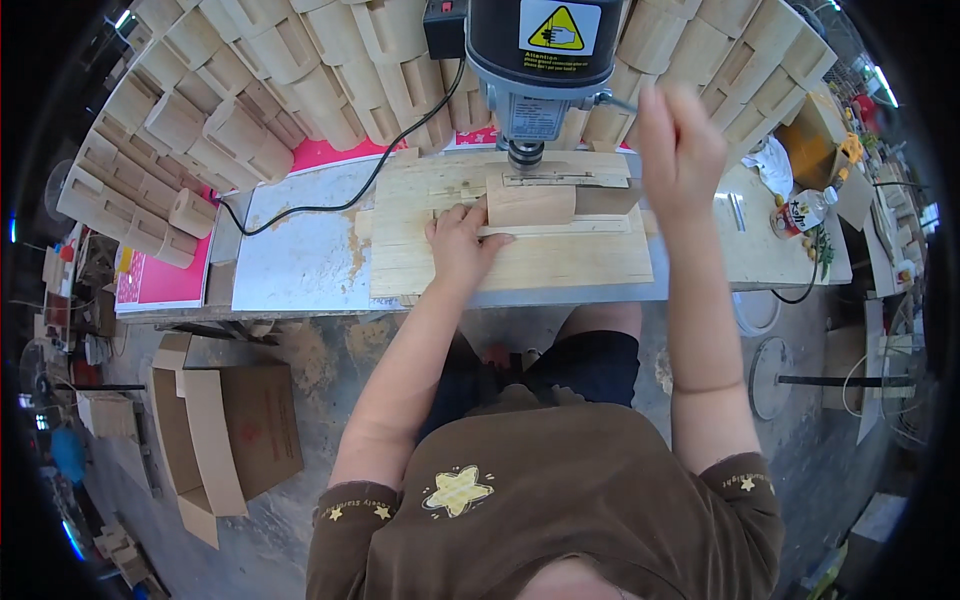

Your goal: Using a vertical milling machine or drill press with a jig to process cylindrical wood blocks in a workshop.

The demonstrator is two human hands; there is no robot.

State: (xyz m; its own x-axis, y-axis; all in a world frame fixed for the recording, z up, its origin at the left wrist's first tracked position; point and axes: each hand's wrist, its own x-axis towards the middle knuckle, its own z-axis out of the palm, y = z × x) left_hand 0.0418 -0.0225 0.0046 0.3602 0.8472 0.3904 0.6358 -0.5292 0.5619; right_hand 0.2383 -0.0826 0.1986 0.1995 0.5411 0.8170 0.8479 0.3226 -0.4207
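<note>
A drill press [540,60] with a dark head stands at the middle far side of the table, its chuck [525,153] pointing down. Below the chuck, a pale wooden block [530,206] with a curved top lies in a wooden jig of strips fixed to a board [560,262]. My left hand [465,240] is closed on the block's left end, thumb along the near strip. Raised at the right, my right hand [683,145] is in a fist round the drill press lever [620,103]; it is slightly blurred. Whether the bit touches the wood is hidden.
Hollow wooden cylinders [250,140] with cut slots are stacked along the far side. A black cable [345,205] crosses the table's left part. At the right stand a bottle [800,215] and a white cloth [768,165]. An opened cardboard box [255,430] sits on the floor.
</note>
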